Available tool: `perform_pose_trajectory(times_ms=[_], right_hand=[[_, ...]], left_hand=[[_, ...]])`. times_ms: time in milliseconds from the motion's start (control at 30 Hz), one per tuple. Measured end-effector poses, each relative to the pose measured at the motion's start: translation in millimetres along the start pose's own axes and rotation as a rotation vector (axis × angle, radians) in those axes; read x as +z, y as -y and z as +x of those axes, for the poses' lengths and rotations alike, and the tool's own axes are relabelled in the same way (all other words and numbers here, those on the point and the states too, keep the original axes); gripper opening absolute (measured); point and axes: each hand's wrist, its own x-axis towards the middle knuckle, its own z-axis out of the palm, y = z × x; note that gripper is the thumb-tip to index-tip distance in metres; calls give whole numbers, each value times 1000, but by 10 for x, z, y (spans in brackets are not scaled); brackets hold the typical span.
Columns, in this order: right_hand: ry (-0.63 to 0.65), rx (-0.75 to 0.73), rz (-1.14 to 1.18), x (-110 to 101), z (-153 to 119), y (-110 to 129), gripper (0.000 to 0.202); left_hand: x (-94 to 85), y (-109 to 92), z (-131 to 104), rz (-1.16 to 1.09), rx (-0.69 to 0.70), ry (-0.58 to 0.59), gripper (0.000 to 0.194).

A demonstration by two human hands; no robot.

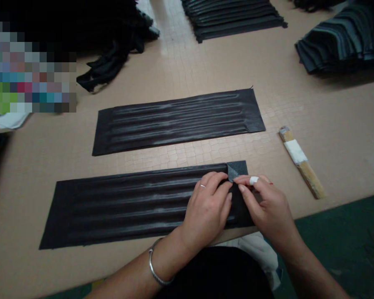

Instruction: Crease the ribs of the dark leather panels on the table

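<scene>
A long black ribbed panel lies flat near the table's front edge. Its top layer is folded back at the upper right corner, showing a grey-green underside. My left hand rests on the panel's right part, fingers bent and together by the fold; what they grip, if anything, is hidden. My right hand pinches the folded corner between thumb and forefinger, with white tape round one finger. A second black ribbed panel lies flat farther back, apart from the first.
A yellowish stick wrapped in white lies on the tan table at the right. Behind are a stack of black strips, a fanned dark stack and a dark heap. Green floor shows beyond the front edge.
</scene>
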Motion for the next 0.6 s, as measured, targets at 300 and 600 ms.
perform_pose_trajectory(times_ms=[300,600], right_hand=[[4,-37,129,-4,-71,-20,15],[-78,-69,57,-51,121,-207,21]], left_hand=[[-15,-100,421,79,-253,-69,13],[19,-99,443,-91,-268,-13,19]])
